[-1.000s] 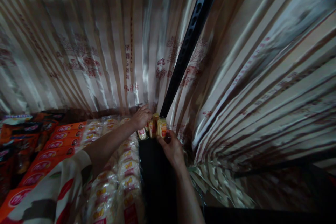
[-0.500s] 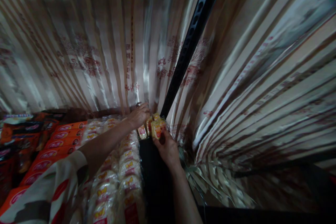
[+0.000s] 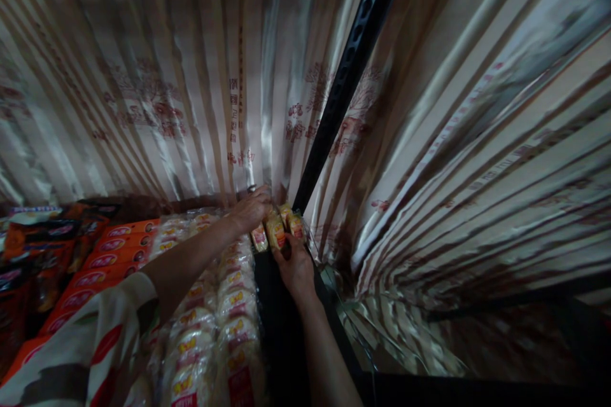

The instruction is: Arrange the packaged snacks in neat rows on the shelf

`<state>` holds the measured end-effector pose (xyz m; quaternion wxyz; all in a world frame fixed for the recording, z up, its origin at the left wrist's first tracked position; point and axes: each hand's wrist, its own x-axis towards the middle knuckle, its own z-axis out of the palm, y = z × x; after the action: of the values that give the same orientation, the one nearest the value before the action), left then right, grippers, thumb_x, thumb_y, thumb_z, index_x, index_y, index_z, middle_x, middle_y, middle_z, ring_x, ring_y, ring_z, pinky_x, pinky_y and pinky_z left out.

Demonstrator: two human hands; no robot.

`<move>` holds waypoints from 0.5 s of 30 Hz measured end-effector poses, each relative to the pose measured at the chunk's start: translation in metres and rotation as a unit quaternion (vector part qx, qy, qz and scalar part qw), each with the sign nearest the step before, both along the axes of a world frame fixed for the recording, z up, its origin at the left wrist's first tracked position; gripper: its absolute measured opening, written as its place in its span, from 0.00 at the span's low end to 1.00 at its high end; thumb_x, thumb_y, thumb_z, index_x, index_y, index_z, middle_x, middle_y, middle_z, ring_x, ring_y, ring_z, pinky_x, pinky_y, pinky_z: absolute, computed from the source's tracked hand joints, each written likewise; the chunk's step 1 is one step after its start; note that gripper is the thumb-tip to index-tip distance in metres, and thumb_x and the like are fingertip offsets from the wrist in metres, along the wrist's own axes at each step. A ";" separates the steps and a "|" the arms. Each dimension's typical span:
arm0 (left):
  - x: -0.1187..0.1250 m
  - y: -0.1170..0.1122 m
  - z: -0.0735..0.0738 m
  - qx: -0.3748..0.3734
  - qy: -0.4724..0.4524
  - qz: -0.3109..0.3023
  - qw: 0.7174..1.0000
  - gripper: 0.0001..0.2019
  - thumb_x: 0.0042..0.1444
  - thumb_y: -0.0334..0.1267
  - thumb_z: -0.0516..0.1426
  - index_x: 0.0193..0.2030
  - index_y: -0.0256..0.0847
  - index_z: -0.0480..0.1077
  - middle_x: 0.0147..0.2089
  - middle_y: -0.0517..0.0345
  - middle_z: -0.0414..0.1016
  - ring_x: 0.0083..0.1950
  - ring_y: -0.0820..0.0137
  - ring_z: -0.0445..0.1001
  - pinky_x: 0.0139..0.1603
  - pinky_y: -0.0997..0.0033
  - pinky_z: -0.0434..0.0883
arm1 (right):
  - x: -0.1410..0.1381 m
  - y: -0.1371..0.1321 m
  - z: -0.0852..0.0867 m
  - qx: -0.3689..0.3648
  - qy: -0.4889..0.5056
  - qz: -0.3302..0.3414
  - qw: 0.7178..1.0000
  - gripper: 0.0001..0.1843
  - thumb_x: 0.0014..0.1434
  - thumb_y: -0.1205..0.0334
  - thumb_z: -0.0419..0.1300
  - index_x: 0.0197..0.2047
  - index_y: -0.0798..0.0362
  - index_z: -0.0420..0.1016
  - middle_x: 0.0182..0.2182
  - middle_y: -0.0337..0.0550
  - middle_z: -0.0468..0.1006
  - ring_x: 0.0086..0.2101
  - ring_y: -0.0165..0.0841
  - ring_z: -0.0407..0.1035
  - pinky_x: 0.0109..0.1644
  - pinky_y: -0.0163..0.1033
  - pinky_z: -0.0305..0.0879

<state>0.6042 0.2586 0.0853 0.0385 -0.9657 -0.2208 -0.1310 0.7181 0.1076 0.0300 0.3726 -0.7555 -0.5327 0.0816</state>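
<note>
My right hand [image 3: 296,268] has its thumb and fingers at the lower front of a small yellow wrapped snack packet [image 3: 275,229], which stands on end. A pale packet with a red label [image 3: 259,238] is just left of it, and another yellow packet [image 3: 296,225] stands to its right. My left hand [image 3: 254,208] reaches over the back of the packets, at the head of the row. Its fingertips are dim and partly hidden, so its grip does not show.
Rows of clear-wrapped white snack packets [image 3: 237,331] lie along the left of a black shelf surface [image 3: 279,331]. Orange packs [image 3: 90,276] and dark bags [image 3: 48,248] sit farther left. A slotted black upright post [image 3: 341,89] rises before printed, pleated sheeting [image 3: 191,63].
My right hand has moved slightly left, from the right-hand yellow packet to the middle one. The packets now stand side by side with more spread. My left hand has barely shifted.
</note>
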 end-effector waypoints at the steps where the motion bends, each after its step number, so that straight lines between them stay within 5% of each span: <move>1: 0.000 0.000 0.001 -0.001 0.001 -0.004 1.000 0.09 0.56 0.27 0.52 0.34 0.38 0.74 0.44 0.51 0.74 0.58 0.65 0.65 0.64 0.58 0.60 | -0.001 0.000 -0.001 -0.003 0.002 -0.001 1.000 0.21 0.54 0.62 0.58 0.51 0.57 0.70 0.44 0.51 0.77 0.41 0.37 0.73 0.45 0.40 0.68; 9: 0.004 -0.001 0.006 -0.021 -0.008 -0.027 0.999 0.11 0.53 0.25 0.51 0.34 0.39 0.73 0.38 0.55 0.75 0.46 0.69 0.71 0.67 0.58 0.54 | -0.003 -0.001 0.004 -0.016 0.019 0.017 1.000 0.20 0.55 0.65 0.57 0.52 0.55 0.70 0.46 0.49 0.77 0.43 0.35 0.73 0.48 0.38 0.67; 15: 0.008 -0.009 0.012 -0.038 -0.007 -0.048 0.998 0.12 0.54 0.25 0.50 0.35 0.39 0.74 0.42 0.55 0.76 0.54 0.67 0.67 0.58 0.66 0.64 | -0.002 -0.001 0.007 -0.029 0.008 0.024 0.999 0.20 0.55 0.65 0.57 0.51 0.58 0.70 0.45 0.51 0.77 0.44 0.37 0.73 0.48 0.38 0.67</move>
<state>0.6123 0.2491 0.0971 -0.0062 -0.9750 -0.1798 -0.1306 0.7165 0.1066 0.0374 0.3530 -0.7520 -0.5452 0.1123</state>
